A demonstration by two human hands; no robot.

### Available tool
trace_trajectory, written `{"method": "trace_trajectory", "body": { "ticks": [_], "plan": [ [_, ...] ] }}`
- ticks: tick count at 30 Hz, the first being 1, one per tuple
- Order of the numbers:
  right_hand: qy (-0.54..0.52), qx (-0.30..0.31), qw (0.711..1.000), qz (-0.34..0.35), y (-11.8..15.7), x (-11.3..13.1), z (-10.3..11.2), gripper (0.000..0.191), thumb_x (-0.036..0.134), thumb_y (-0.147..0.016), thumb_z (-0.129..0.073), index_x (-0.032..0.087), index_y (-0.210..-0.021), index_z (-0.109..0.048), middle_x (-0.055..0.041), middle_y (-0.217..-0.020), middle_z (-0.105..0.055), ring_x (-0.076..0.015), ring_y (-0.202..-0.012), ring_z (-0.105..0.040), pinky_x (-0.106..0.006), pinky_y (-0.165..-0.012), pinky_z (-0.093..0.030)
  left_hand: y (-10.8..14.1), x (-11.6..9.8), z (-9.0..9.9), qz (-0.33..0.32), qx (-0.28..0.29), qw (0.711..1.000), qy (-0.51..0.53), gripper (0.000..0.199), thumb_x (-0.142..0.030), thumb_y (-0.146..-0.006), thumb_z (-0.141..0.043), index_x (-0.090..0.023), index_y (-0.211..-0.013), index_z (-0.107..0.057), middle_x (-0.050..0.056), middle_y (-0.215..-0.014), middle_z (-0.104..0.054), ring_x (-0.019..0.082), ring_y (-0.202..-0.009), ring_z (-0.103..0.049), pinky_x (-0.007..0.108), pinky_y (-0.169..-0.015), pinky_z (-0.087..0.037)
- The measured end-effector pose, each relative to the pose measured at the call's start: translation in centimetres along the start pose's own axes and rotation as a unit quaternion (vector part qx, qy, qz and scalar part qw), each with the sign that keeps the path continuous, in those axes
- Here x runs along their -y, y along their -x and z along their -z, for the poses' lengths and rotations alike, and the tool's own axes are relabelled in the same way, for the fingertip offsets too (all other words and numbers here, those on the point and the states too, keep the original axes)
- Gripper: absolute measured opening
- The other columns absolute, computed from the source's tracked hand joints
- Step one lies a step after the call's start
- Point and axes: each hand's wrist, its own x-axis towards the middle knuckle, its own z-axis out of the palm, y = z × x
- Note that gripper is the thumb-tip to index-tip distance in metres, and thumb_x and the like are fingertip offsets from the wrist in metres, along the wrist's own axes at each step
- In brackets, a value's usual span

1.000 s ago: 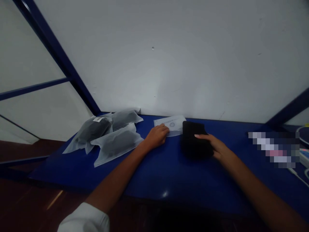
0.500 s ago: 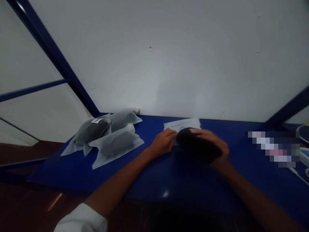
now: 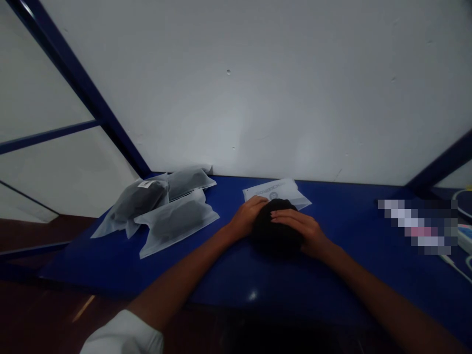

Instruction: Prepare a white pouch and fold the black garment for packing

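A soft black fabric bundle [image 3: 276, 230] sits on the blue tabletop [image 3: 228, 275], and its shape is rounded and bunched. My right hand [image 3: 297, 228] lies over its top and right side with the fingers curved. My left hand [image 3: 248, 217] presses against its left side, close to a translucent printed sleeve [image 3: 275, 191] that lies partly under the bundle. To the left lie several frosted bags holding dark contents, including a labelled one [image 3: 138, 201] and a lower one [image 3: 177, 221].
A white wall [image 3: 258, 98] rises behind the blue table, with dark blue struts [image 3: 83, 93] at the left. A pixelated patch [image 3: 416, 226] covers something on the right, near a white power strip [image 3: 465, 238] and cable. A white sleeve [image 3: 123, 334] shows at lower left.
The black bundle has moved left and changed from a flat block to a rounded mass. Both hands have closed in around it, and the printed sleeve has shifted right and turned slightly.
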Motion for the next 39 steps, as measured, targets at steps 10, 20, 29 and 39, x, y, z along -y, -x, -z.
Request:
{"method": "trace_trajectory", "body": {
  "ticks": [10,20,29,39],
  "plan": [
    [-0.021,0.021,0.998,-0.053,0.2,-0.2,-0.9,0.042,0.016,-0.086,-0.05,0.028,-0.126,-0.055,-0.0073,-0.123,-0.064,-0.0223,-0.116,-0.059,-0.043,-0.096,-0.05,0.4,0.8,-0.1,-0.045,0.014,0.999,0.0,0.035,-0.029,-0.092,-0.047,-0.019,-0.126,-0.051,0.011,-0.126,-0.053,0.021,-0.12,-0.049,0.038,-0.103,-0.04],
    [0.002,-0.006,0.995,-0.098,0.2,-0.9,-1.1,0.042,0.014,-0.084,-0.049,0.025,-0.124,-0.056,-0.0092,-0.121,-0.065,-0.0233,-0.112,-0.061,-0.044,-0.095,-0.049,0.4,0.9,0.0,-0.088,-0.003,0.996,-0.023,0.039,-0.027,-0.091,-0.049,-0.021,-0.13,-0.048,0.012,-0.124,-0.055,0.022,-0.117,-0.052,0.039,-0.099,-0.045],
    [0.024,0.002,0.993,-0.12,0.3,-1.1,-0.8,0.044,0.012,-0.083,-0.048,0.026,-0.124,-0.056,-0.0088,-0.123,-0.064,-0.0233,-0.115,-0.059,-0.045,-0.097,-0.048,0.5,1.0,-0.3,-0.105,0.006,0.993,-0.043,0.046,-0.027,-0.089,-0.053,-0.018,-0.133,-0.044,0.015,-0.128,-0.053,0.024,-0.12,-0.052,0.039,-0.098,-0.047],
    [0.019,0.011,0.992,-0.122,0.1,-1.0,-0.6,0.04,0.013,-0.085,-0.047,0.024,-0.123,-0.056,-0.0091,-0.121,-0.064,-0.021,-0.114,-0.058,-0.043,-0.099,-0.046,0.4,0.7,-0.2,-0.098,0.018,0.994,-0.055,0.042,-0.026,-0.089,-0.051,-0.015,-0.129,-0.046,0.017,-0.129,-0.053,0.025,-0.119,-0.053,0.039,-0.099,-0.047]
  ]
}}
